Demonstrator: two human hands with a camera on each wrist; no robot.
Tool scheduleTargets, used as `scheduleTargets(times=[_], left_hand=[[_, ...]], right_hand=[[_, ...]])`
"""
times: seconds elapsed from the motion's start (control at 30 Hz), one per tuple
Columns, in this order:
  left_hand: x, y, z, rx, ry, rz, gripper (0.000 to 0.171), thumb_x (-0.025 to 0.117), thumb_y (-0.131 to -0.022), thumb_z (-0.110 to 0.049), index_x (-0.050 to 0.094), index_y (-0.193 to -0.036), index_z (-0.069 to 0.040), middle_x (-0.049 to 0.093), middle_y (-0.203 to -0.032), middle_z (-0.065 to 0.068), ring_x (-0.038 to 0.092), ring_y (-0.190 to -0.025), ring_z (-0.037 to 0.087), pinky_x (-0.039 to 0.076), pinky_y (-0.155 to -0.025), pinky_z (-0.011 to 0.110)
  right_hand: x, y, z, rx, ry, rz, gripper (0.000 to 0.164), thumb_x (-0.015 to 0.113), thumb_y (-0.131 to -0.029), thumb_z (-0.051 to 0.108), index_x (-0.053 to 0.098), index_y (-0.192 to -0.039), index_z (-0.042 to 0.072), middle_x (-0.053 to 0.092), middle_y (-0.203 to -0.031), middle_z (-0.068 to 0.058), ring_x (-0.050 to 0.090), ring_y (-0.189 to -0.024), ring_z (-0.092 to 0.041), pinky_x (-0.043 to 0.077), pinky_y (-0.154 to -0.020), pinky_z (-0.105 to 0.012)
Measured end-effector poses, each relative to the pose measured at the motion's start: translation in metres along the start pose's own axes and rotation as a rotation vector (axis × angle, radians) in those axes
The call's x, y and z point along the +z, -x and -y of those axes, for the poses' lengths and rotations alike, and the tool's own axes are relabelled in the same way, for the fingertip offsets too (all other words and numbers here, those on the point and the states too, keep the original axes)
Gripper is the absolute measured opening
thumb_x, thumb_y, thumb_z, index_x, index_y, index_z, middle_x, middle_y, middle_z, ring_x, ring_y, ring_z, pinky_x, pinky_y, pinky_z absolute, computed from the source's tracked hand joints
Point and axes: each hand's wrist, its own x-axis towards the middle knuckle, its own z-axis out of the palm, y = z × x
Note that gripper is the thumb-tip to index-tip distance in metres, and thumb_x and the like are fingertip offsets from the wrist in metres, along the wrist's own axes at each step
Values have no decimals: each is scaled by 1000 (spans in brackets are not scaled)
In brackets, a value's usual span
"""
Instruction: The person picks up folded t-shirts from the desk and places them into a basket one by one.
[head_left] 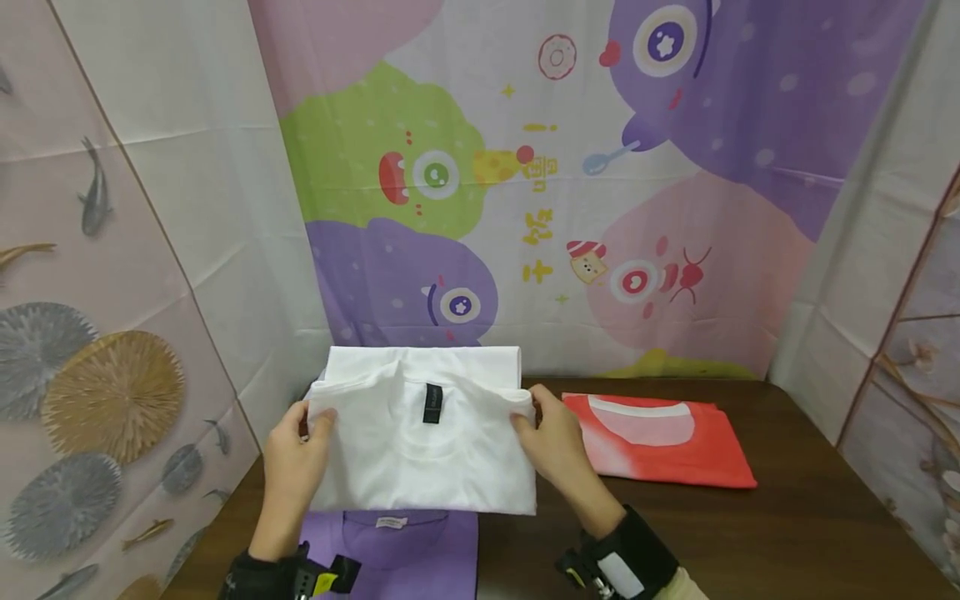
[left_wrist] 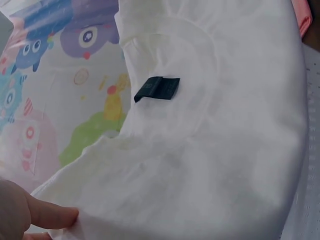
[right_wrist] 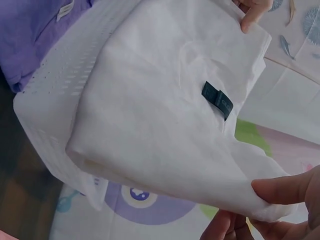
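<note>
A folded white T-shirt hangs upright between both hands, its neckline up and a black neck label showing inside the collar. My left hand pinches its left top corner, thumb on the near side. At the opposite top corner my right hand grips the cloth between thumb and fingers; the right wrist view shows those fingers behind the fabric. Below the white shirt lies a folded purple shirt with a small pale label, partly covered from sight.
In the right wrist view, a white perforated plastic basket stands behind the T-shirt. A folded red shirt with a white and pink print lies at the right of the dark wooden table. Printed curtains enclose the table's back and sides.
</note>
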Motion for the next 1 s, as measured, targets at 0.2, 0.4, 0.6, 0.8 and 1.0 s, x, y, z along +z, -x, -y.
scheduleTargets(times=[0.2,0.4,0.6,0.8,1.0], left_hand=[[-3,-12,3,22,27,-44,31,54,-94,-11,60,-118,8,67,-103,29,60,-84,24,41,-61,14],[-3,-22,7,19,28,-76,31,54,-94,-10,60,-118,9,65,-97,28,50,-74,14,39,-59,17],[-1,-31,11,25,24,-109,30,55,-94,-10,60,-116,10,64,-95,28,50,-72,16,38,-59,19],[2,-39,17,59,31,-146,29,54,-94,-7,59,-114,13,64,-98,33,56,-82,34,39,-65,28],[4,-47,25,67,49,-158,30,51,-95,-6,56,-115,15,62,-103,36,58,-88,39,39,-66,29]], right_hand=[[9,-8,8,-34,-11,-21,12,62,-81,6,62,-92,2,59,-68,-9,47,-62,-13,35,-55,-23],[18,-16,11,-33,-14,-26,14,62,-82,8,63,-94,3,61,-71,-9,48,-63,-14,37,-56,-23],[27,-21,11,-36,-20,-25,15,61,-82,9,64,-96,4,67,-81,-13,53,-69,-17,39,-60,-25],[37,-26,11,-47,-69,-31,13,63,-82,8,64,-95,4,68,-82,-15,56,-70,-18,41,-59,-25],[46,-33,10,-68,-150,-74,10,64,-82,5,65,-92,4,67,-78,-14,52,-68,-15,40,-60,-24]])
